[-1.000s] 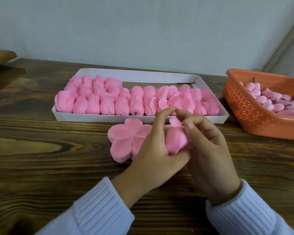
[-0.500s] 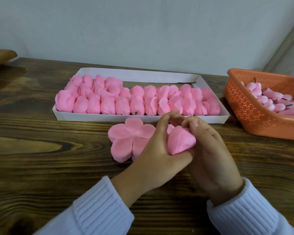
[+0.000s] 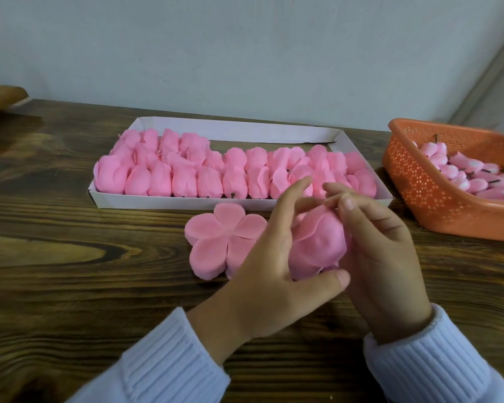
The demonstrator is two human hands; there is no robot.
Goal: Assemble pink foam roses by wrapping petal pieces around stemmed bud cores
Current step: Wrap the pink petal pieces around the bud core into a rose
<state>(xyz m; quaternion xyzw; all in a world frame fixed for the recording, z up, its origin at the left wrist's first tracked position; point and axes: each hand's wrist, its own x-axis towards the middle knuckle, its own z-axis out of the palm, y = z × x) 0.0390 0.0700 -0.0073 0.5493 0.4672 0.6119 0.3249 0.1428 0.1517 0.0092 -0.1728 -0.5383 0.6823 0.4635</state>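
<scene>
Two hands on one half-wrapped rose [image 3: 317, 245]: curled fingers [image 3: 351, 206] of right hand [image 3: 384, 257] and left hand [image 3: 274, 274] are closed round it, above the surface [image 3: 70, 286]. Petals should be overlapped snugly, pressed gently. At 9 o'clock, flat petal piece [image 3: 221, 242]; at 12, tray [image 3: 245, 132]; at 2, basket [image 3: 413, 184].

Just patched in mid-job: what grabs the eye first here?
The left hand and right hand hold a pink foam rose at centre front. Behind them a white tray lies packed with finished roses, a flat petal piece lying before it. An orange basket of bud cores sits at far right.
</scene>
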